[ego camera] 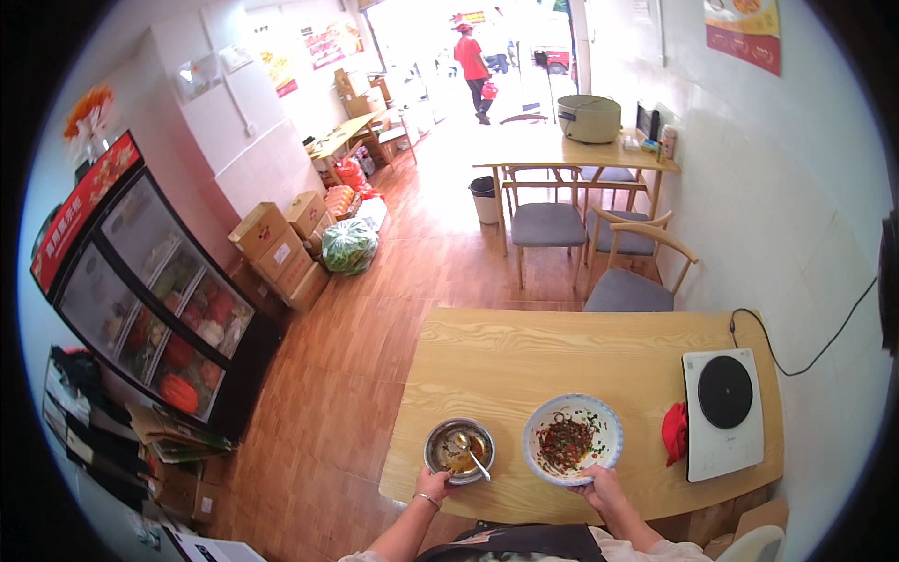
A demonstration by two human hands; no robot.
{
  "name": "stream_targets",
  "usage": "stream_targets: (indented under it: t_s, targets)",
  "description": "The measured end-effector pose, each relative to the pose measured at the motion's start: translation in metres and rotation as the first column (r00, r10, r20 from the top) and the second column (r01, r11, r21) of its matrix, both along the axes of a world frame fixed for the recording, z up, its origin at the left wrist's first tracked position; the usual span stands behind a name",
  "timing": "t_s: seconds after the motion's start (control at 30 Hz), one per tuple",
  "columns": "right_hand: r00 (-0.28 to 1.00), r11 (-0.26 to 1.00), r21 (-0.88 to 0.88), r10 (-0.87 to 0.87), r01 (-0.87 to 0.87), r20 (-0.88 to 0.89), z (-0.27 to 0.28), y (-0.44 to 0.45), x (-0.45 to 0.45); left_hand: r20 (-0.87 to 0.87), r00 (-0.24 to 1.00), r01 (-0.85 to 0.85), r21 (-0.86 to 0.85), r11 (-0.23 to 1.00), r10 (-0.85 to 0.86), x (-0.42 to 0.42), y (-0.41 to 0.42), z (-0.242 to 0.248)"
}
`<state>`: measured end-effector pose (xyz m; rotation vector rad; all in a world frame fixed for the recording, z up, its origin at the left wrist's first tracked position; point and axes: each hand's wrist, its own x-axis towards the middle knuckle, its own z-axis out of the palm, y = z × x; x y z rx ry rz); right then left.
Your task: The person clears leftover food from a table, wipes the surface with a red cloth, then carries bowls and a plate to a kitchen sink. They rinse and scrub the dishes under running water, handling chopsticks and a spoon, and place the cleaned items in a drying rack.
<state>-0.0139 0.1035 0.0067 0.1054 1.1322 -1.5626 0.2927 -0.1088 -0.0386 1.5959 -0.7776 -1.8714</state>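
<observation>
Near the front edge of a wooden table [555,358], my left hand [432,485] grips the rim of a steel bowl [430,460]. Some brownish liquid with bits lies in that bowl, and a metal spoon [480,465] leans on its rim. To the right, my right hand [598,485] holds the near rim of a white bowl with a blue-patterned edge [609,421]. A dark red and green chopped mixture [565,442] covers much of its bottom. Whether either bowl rests on the tabletop, I cannot tell.
A white induction cooker [730,449] stands at the table's right, beside a red cloth or bag [674,434]; a black cord [793,372] runs to the wall. Chairs [628,291] stand beyond the far edge. Left are a glass-door fridge [154,295] and cardboard boxes [277,253]. A person [470,60] is outside.
</observation>
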Motion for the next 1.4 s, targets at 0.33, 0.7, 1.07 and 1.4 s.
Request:
stream_targets:
  t_s: [0.33, 0.7, 1.07, 1.4]
  targets:
    - [0.999, 0.999, -0.030, -0.016, 0.017, 0.028, -0.028, -0.009, -0.003, 0.047, 0.997, 0.055, 0.133, 0.990, -0.061, 0.015, -0.001, -0.005]
    - [0.997, 0.998, -0.033, 0.050, -0.048, 0.056, -0.021, -0.045, -0.010, -0.022, 0.994, -0.102, 0.016, 0.995, 0.103, 0.037, 0.021, -0.025]
    - [0.977, 0.979, -0.001, 0.204, -0.204, 0.056, 0.001, -0.060, -0.012, 0.014, 0.950, -0.313, -0.013, 0.950, 0.313, 0.032, 0.061, 0.014]
    - [0.950, 0.948, 0.067, 0.311, -0.311, 0.009, 0.010, -0.063, 0.005, -0.122, 0.879, -0.452, 0.101, 0.886, 0.462, 0.072, 0.088, 0.007]
